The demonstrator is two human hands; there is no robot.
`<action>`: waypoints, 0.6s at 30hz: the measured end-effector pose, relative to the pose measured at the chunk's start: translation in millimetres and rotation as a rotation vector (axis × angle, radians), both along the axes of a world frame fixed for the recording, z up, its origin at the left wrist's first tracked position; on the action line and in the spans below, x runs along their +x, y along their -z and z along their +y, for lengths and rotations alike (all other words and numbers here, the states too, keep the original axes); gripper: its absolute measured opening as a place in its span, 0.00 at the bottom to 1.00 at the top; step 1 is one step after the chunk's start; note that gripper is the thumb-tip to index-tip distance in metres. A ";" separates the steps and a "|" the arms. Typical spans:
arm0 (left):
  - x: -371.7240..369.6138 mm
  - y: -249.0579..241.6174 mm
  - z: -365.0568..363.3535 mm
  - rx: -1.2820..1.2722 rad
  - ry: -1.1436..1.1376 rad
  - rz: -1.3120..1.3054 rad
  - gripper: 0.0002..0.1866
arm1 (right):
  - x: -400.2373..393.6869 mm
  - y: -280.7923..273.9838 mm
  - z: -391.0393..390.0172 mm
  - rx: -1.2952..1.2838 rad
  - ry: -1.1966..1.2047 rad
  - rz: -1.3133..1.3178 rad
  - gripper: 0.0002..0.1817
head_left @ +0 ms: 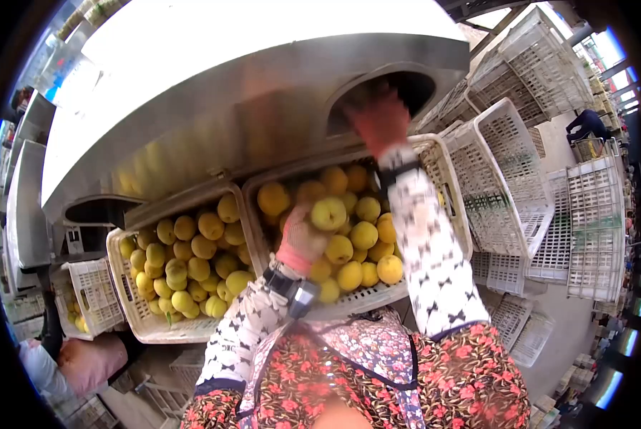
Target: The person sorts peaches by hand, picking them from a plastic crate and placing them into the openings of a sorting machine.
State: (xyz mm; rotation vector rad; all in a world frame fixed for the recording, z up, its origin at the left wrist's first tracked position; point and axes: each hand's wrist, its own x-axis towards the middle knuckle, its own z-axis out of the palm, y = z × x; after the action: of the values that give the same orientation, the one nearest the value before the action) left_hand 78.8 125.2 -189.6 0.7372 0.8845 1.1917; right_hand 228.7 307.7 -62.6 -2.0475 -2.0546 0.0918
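Note:
My left hand (pixel 302 234), in a thin pale glove with a pink cuff, is over the right-hand white crate (pixel 461 207). Its fingers are closed around a yellow peach (pixel 328 213), held above the others. Several more yellow peaches (pixel 390 269) fill this crate. My right hand (pixel 379 123) reaches up to the dark oval opening (pixel 422 87) in the metal machine's front (pixel 263 100). Motion blurs it, and its fingertips are lost in the dark hole, so I cannot see whether it holds anything.
On the left stands a second white crate (pixel 116 286) full of yellow peaches, below another oval opening (pixel 95 211). White crates (pixel 496 179) are stacked at the right. A co-worker's arm (pixel 95 361) shows at the lower left; another person (pixel 587 126) is at the far right.

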 end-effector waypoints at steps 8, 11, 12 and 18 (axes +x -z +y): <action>8.2 -31.8 28.1 -0.052 -0.109 -0.293 0.24 | 35.3 21.2 -109.7 0.049 -0.339 0.569 0.63; 32.2 -61.3 40.4 -0.266 -0.055 -0.756 0.25 | 9.1 50.7 -133.5 0.048 -0.279 0.906 0.58; 38.4 -64.9 39.7 -0.221 0.000 -0.731 0.26 | 13.4 46.9 -129.9 0.106 -0.241 0.864 0.52; 9.5 -17.8 -7.2 0.235 0.328 0.991 0.32 | 37.1 64.3 -22.4 0.542 -0.278 0.151 0.38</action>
State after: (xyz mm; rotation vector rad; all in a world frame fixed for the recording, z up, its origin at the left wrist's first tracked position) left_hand 88.3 118.1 -171.8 1.6617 1.3575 0.5939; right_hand 265.9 285.3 -126.9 -1.3891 -1.9805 -0.2308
